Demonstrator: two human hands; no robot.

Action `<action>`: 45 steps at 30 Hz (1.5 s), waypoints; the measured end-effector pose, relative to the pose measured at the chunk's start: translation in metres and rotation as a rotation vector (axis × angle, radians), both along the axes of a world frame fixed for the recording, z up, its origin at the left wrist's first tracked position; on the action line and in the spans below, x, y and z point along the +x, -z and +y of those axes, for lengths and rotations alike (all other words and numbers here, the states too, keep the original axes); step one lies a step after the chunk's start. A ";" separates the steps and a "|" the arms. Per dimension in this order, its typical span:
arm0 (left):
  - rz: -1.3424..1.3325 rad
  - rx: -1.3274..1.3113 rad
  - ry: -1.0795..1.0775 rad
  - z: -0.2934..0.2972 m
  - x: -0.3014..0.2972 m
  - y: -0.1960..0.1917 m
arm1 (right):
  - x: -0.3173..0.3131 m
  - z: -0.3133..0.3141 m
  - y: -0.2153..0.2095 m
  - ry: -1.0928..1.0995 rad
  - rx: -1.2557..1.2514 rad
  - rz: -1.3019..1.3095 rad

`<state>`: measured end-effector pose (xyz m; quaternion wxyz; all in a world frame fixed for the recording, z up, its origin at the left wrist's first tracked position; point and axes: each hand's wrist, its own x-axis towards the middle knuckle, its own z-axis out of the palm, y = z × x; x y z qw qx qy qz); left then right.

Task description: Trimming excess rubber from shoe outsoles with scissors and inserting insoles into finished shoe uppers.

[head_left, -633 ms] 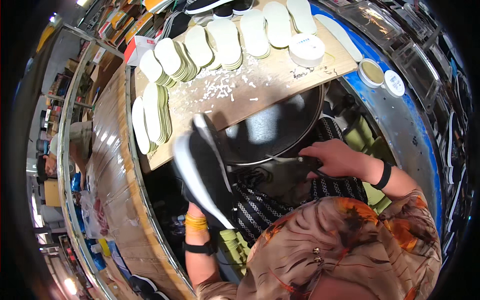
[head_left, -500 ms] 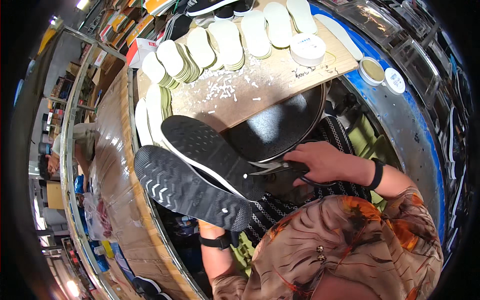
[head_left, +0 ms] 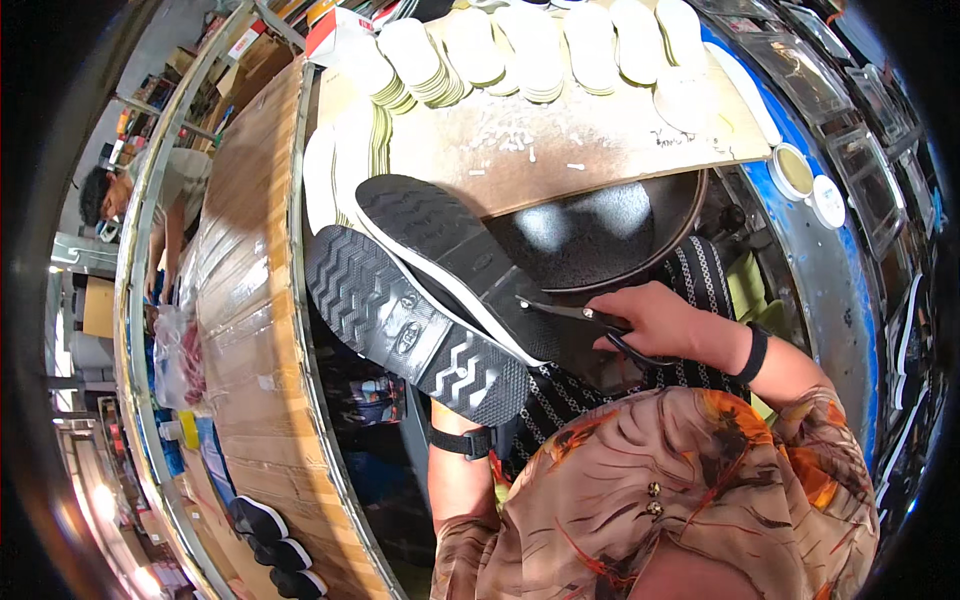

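Note:
A pair of black shoes (head_left: 410,320) with white edges is held over my lap, their patterned soles turned up toward me. My left forearm (head_left: 462,485), with a black wristband, reaches up underneath them. My left hand is hidden behind the shoes, which it holds up. In my right hand (head_left: 645,318) is a pair of dark-handled scissors (head_left: 562,309), my fingers wrapped round its handles. The scissors' tips touch or hover just over a small white spot (head_left: 524,303) on the farther sole.
Stacks of pale insoles (head_left: 540,60) line a board (head_left: 450,165) strewn with white scraps (head_left: 515,128). Below the board sits a dark round basin (head_left: 590,230). A cardboard-covered table (head_left: 250,300) runs along the left, with another person (head_left: 175,215) beyond it. Open tub (head_left: 792,172) at right.
The scissors' blades, apart before, have come nearly together at the white spot. The shoes have tilted, showing more of the sole pattern. My view has shifted, moving the board up and right.

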<state>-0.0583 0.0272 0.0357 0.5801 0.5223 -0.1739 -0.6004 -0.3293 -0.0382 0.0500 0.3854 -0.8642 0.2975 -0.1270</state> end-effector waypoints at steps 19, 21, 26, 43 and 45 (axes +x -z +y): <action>-0.133 -0.004 0.080 -0.011 -0.005 -0.004 | 0.012 -0.002 -0.027 -0.155 -0.352 0.237; -0.152 -0.012 0.107 0.002 -0.001 -0.007 | 0.001 -0.006 -0.021 0.013 -0.141 -0.013; -0.198 -0.019 0.204 -0.007 -0.005 -0.013 | -0.009 -0.015 -0.020 0.052 -0.140 0.069; -0.388 0.018 0.432 0.068 -0.035 -0.027 | -0.025 -0.013 -0.012 -0.045 -0.224 0.057; -0.404 0.025 0.458 0.020 -0.039 -0.027 | -0.033 -0.012 -0.005 -0.031 -0.199 0.065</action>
